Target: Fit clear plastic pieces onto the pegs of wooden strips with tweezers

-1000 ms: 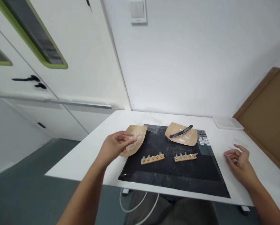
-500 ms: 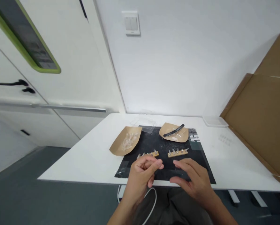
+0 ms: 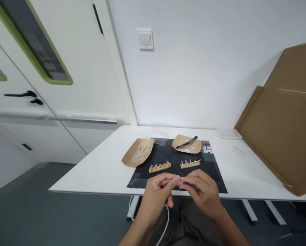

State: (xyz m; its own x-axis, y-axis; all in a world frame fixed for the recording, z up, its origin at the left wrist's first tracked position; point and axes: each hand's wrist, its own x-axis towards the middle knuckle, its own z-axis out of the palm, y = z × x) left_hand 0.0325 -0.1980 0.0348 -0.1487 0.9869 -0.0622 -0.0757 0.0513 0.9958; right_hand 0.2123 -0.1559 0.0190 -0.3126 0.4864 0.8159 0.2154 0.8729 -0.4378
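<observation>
My left hand (image 3: pixel 159 192) and my right hand (image 3: pixel 201 190) meet over the near edge of a black mat (image 3: pixel 177 168), fingertips pinched together on something too small to make out. Just beyond them lie two wooden strips with small clear pieces on pegs, the left strip (image 3: pixel 160 166) and the right strip (image 3: pixel 190 163). A brown paper tray (image 3: pixel 137 155) with several clear pieces sits at the mat's left. Another brown paper tray (image 3: pixel 186 144) at the back holds a black nail file (image 3: pixel 186 142).
The mat lies on a white table (image 3: pixel 99 171). A clear plastic box (image 3: pixel 158 135) stands behind the mat and a clear lid (image 3: pixel 229 133) at the back right. Large cardboard sheets (image 3: pixel 283 133) lean on the right. A white cable (image 3: pixel 163 222) hangs under the table.
My left hand left the left paper tray and my right hand left the table's right side. Both came together in front of me at the mat's near edge, fingertips now touching.
</observation>
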